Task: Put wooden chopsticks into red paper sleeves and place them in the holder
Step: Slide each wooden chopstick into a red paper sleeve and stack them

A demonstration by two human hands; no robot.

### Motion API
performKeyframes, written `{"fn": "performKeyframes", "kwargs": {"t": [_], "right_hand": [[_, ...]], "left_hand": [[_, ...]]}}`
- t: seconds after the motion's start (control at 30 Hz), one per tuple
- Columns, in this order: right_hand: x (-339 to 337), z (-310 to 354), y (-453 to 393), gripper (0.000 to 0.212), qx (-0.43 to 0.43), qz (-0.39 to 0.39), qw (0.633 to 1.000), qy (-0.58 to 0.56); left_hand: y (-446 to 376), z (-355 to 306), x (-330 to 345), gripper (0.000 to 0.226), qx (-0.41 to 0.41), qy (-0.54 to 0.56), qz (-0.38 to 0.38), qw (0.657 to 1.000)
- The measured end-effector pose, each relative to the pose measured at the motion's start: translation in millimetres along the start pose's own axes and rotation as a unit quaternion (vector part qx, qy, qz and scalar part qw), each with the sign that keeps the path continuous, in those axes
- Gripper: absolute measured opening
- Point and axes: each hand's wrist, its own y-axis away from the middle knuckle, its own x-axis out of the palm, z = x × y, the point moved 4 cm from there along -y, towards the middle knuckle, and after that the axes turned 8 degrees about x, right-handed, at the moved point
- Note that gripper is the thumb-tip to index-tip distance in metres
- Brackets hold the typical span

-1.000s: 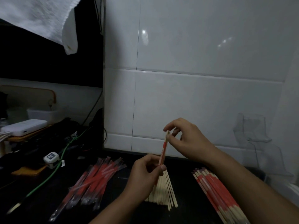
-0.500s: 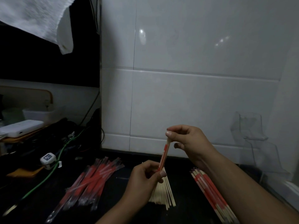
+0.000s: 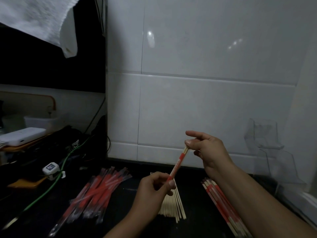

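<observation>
My left hand (image 3: 155,187) grips the lower end of a red paper sleeve (image 3: 176,165) tilted up to the right, with wooden chopstick tips sticking out of its top. My right hand (image 3: 208,149) pinches those tips with thumb and fingers, index finger stretched out. Bare wooden chopsticks (image 3: 173,206) lie in a pile on the dark counter below my left hand. Sleeved chopsticks (image 3: 221,201) lie in a row under my right forearm. A clear plastic holder (image 3: 269,143) stands at the right against the wall.
A heap of red sleeves in clear wrap (image 3: 96,191) lies on the left of the counter. Further left are a green cable (image 3: 51,186), a small white plug (image 3: 50,169), a white box (image 3: 22,135) and clutter. A white towel (image 3: 39,19) hangs above.
My right hand has shifted right and slightly down, its index finger now stretched out. The sleeve leans more to the right. My left hand holds the same place.
</observation>
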Motion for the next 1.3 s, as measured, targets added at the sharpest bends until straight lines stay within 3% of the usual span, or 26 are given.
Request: {"fn": "performKeyframes", "kwargs": {"t": [0.2,0.47,0.63,0.7,0.83,0.9,1.0,1.03,1.17,1.3], "right_hand": [[0.7,1.7,2.8,0.022,-0.028,-0.006,0.999,0.036],[16.1,-39.9,25.1,0.018,0.039,0.123,0.985,0.113],[-19.8,-49.5,8.2,0.014,-0.009,0.022,0.991,0.131],[-47.7,-53.4,-12.5,0.019,-0.035,-0.024,0.975,0.217],[-96.9,-90.0,-53.9,0.038,0.024,-0.061,0.875,0.48],[-116.5,-112.4,-66.0,0.037,0.067,-0.081,0.835,0.54],[-133.3,-138.5,-67.6,0.024,0.108,-0.091,0.81,0.569],[-136.8,-144.3,-65.9,0.025,0.113,-0.094,0.807,0.572],[-138.0,-148.1,-56.3,0.032,0.081,-0.099,0.793,0.596],[-118.7,-135.6,-42.2,0.034,0.007,-0.104,0.738,0.666]], "left_hand": [[-2.0,0.5,1.2,0.009,-0.001,0.029,-0.002,1.0],[-4.4,-2.2,10.4,0.008,0.022,0.043,-0.016,0.999],[-4.8,13.7,7.1,0.011,0.025,-0.06,0.058,0.996],[-12.4,20.3,-6.2,0.015,0.031,-0.138,0.039,0.989],[-41.1,28.6,-37.4,0.017,0.055,-0.37,-0.008,0.927],[-53.6,38.8,-51.1,0.022,0.034,-0.507,0.011,0.861],[-58.6,53.6,-74.3,0.031,-0.006,-0.675,0.063,0.735],[-57.5,61.1,-83.4,0.037,-0.024,-0.702,0.075,0.708],[-47.9,79.2,-106.3,0.063,-0.042,-0.74,0.087,0.665],[-44.8,75.9,-108.9,0.07,0.075,-0.724,0.027,0.685]]}}
